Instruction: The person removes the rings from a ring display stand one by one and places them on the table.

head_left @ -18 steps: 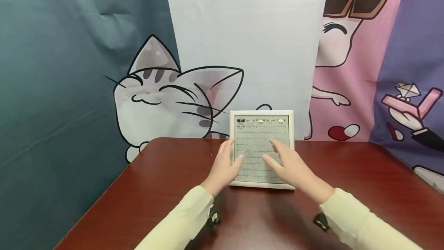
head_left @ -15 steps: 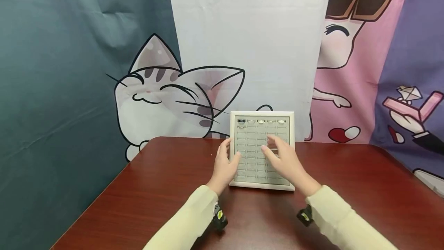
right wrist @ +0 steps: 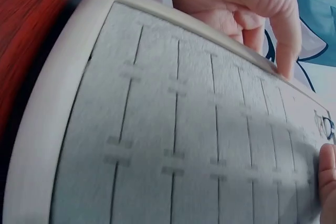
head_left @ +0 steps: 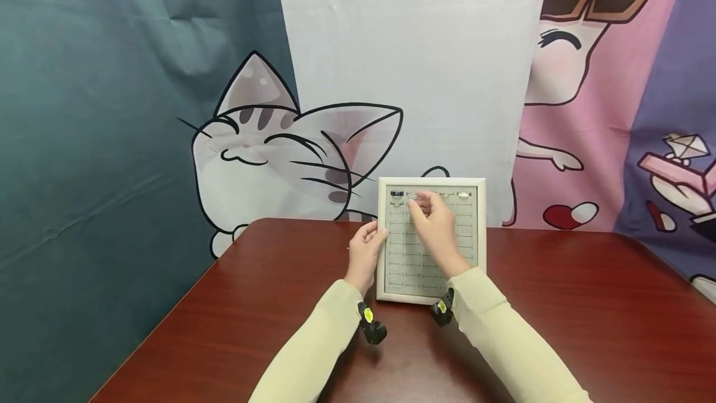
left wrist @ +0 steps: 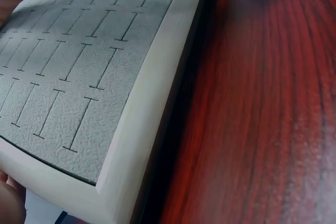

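A white-framed ring display tray (head_left: 381, 278) with a grey slotted pad stands tilted up on the table. My left hand (head_left: 366, 250) grips its left edge, thumb on the frame and fingers behind, clearest in the right wrist view (right wrist: 236, 3). My right hand (head_left: 436, 222) is raised over the tray's top row, thumb and index finger beside a silver ring (head_left: 412, 194). Whether they touch or pinch that ring cannot be made out. A dark ring (head_left: 397, 194) sits at the top left, another ring (head_left: 396, 204) below it, and a light ring (head_left: 463, 194) at the top right.
A red-brown wooden table (head_left: 268, 303) bears the tray. Behind it hangs a cloth backdrop (head_left: 419, 67) printed with a cartoon cat and a figure. Black wrist cameras (head_left: 371, 325) hang under both cuffs.
My right hand has moved up and left across the tray to the top row, its fingers drawn closer together. My left hand has come to the left edge and now grips it.
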`<state>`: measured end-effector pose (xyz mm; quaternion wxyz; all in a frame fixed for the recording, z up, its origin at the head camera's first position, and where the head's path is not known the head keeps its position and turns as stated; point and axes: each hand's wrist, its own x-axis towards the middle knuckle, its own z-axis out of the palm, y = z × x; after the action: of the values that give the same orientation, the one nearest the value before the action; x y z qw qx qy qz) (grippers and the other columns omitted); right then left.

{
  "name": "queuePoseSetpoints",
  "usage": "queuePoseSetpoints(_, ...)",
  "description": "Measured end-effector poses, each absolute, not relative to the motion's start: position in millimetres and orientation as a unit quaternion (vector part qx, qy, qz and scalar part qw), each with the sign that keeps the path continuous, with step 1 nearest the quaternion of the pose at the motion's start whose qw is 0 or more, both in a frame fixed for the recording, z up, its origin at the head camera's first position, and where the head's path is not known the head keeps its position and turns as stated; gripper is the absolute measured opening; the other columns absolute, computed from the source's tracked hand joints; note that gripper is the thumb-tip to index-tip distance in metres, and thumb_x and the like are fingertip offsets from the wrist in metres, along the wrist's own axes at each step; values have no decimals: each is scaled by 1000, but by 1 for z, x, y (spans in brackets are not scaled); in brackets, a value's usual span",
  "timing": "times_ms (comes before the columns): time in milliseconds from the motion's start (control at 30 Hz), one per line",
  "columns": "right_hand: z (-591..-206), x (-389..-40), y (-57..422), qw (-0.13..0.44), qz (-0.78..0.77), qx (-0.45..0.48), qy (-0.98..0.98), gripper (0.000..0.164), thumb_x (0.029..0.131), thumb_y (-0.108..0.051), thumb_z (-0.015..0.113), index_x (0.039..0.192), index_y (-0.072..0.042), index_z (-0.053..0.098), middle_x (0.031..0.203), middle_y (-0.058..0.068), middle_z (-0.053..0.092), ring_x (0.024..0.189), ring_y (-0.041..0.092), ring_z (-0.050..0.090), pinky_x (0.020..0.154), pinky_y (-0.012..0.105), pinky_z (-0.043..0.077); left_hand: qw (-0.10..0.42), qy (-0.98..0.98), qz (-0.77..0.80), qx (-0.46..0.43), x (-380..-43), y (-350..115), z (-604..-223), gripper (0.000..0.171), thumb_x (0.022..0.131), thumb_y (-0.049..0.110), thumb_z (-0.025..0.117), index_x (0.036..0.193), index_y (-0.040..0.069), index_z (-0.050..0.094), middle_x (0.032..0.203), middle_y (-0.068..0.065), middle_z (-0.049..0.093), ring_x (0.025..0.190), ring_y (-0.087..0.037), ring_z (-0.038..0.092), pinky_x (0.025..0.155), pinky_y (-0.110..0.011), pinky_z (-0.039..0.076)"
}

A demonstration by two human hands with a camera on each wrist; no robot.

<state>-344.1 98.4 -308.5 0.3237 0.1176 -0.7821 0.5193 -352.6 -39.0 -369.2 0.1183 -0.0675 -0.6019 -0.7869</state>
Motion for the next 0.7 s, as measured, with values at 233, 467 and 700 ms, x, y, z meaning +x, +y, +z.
queuePoseSetpoints(233, -305, -352, 83, 339, 522, 97, -776, 27, 85, -11, 62, 110, -1, 60, 89, 10, 68, 73, 18, 62, 59, 16, 47, 114, -589, -798, -58, -354, -37, -370, 36, 85, 9, 64, 119, -2, 58, 112, -17, 64, 83, -9, 62, 71, -23, 53)
queuePoseSetpoints(467, -299, -358, 73, 347, 519, 88, -777, 28, 80, -5, 62, 108, -1, 61, 84, 9, 68, 73, 19, 62, 61, 22, 49, 121, -591, -796, -59, -356, -38, -370, 40, 85, 10, 64, 123, 0, 57, 118, -16, 62, 90, -9, 62, 76, -22, 53)
queuePoseSetpoints(700, -293, -361, 68, 346, 497, 57, -794, 24, 78, -5, 61, 101, 0, 64, 81, 10, 68, 68, 20, 61, 58, 24, 47, 110, -593, -794, -75, -359, -40, -372, 42, 87, 12, 63, 127, 2, 55, 122, -16, 60, 92, -9, 61, 78, -23, 52)
